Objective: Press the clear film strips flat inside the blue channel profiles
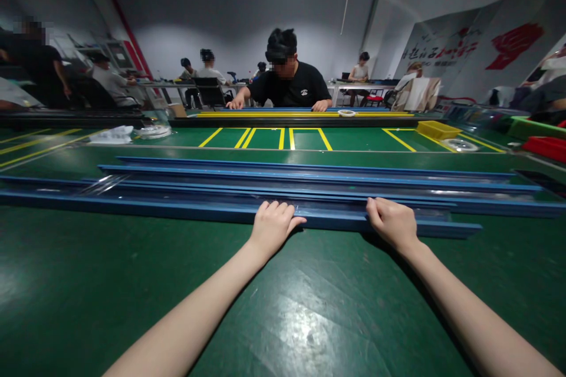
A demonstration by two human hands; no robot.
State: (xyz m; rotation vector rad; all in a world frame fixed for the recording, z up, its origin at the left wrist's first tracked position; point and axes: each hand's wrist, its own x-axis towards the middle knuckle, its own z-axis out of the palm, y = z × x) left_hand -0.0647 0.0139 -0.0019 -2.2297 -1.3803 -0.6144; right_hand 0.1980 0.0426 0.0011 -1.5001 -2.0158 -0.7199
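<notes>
A long blue channel rail (177, 210) lies across the green table in front of me, its trough facing up. Over its near wall, right of the middle, my left hand (275, 224) has its fingers hooked, with the thumb stretched out to the right along the edge. Farther right, my right hand (392, 222) is closed on the same wall, fingers curled inward and thumb on top. Just behind lies a second blue channel (309, 178), parallel to the first and reaching farther right. Strips of clear film (106, 184) lie across the rails at the left.
Yellow tape lines (282, 138) mark the green table (309, 306). Across it, a person in black (287, 85) leans over yellow and blue strips (309, 113). A yellow tray (437, 130) and a red bin (546, 147) stand at the right, a white paper bundle (111, 135) at the left.
</notes>
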